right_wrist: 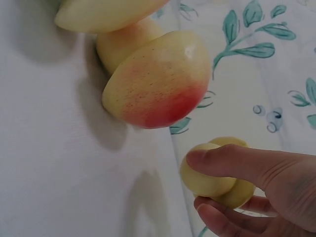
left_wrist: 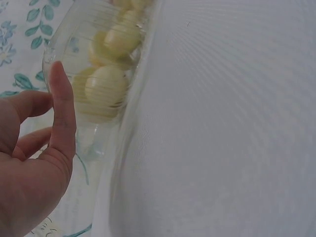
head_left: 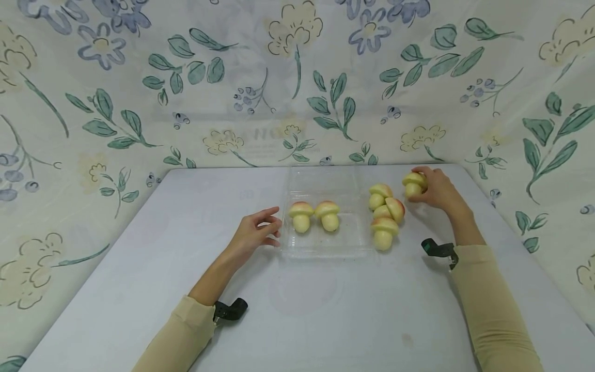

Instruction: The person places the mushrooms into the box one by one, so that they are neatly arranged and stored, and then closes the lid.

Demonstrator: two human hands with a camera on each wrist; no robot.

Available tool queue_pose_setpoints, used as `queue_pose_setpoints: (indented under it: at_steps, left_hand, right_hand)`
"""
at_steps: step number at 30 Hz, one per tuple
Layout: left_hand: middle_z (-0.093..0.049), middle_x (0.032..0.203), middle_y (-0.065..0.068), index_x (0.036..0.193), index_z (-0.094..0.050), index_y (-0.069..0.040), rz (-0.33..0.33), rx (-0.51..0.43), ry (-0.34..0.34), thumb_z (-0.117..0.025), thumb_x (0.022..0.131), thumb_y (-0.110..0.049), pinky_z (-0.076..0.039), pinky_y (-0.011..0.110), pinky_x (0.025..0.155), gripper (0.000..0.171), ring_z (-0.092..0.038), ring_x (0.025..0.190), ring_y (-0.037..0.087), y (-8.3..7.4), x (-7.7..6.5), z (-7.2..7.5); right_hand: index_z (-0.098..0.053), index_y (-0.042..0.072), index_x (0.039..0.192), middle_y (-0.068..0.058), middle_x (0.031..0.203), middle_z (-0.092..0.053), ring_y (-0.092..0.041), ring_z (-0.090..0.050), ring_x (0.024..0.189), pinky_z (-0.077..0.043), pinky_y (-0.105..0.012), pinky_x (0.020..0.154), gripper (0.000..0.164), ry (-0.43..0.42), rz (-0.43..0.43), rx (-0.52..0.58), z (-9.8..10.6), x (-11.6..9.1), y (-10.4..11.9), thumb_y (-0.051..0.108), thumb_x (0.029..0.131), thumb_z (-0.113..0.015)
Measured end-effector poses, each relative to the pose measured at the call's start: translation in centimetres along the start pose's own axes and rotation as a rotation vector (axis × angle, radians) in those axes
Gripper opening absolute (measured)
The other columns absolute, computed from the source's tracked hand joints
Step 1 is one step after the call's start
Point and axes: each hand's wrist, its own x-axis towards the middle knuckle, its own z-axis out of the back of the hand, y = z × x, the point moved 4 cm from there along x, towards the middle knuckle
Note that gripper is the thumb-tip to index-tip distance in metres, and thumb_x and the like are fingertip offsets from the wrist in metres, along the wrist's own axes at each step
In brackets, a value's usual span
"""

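My right hand [head_left: 440, 192] grips a yellow mushroom-shaped piece [head_left: 413, 185] at the table's back right. In the right wrist view, the thumb lies across its rounded stem [right_wrist: 202, 180] and fingers curl beneath. My left hand [head_left: 254, 231] is beside the left wall of a clear plastic container [head_left: 355, 243], its fingers loosely bent and holding nothing. The left wrist view has the fingertips right at the container's side [left_wrist: 52, 52]. Two mushroom-shaped pieces with reddish caps, one left [head_left: 301, 217] and one right [head_left: 327, 216], stand side by side inside.
Just right of the container, three more mushroom-shaped pieces cluster: a back one [head_left: 380, 196], a tipped middle one [head_left: 395, 209] and a front one [head_left: 384, 233]. The white table [head_left: 297, 320] meets a floral cloth [head_left: 279, 113] at its back and sides.
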Motion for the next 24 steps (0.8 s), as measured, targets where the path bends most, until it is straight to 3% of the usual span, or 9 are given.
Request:
queue_pose_setpoints:
  at_steps: [12, 24]
  left_hand:
    - [-0.054, 0.107, 0.005, 0.148, -0.039, 0.001, -0.003, -0.001, 0.004, -0.059, 0.097, -0.008, -0.062, 0.024, 0.067, 0.055, -0.062, 0.078, 0.009, -0.2, -0.2, -0.1]
    - [-0.054, 0.107, 0.005, 0.147, -0.04, 0.001, 0.001, -0.003, 0.001, -0.06, 0.097, -0.008, -0.062, 0.024, 0.067, 0.055, -0.062, 0.078, 0.009, 0.1, 0.0, -0.1]
  right_hand:
    - [-0.038, -0.001, 0.143, -0.034, 0.136, -0.041, -0.05, -0.042, 0.124, -0.036, -0.066, 0.105, 0.076, -0.058, 0.071, 0.017, 1.2, -0.5, 1.8, 0.012, 0.081, -0.079]
    - [-0.037, 0.004, 0.145, -0.028, 0.124, -0.046, -0.042, -0.052, 0.105, -0.046, -0.056, 0.09, 0.076, -0.108, 0.096, 0.033, 2.6, -1.2, 3.9, 0.011, 0.081, -0.079]
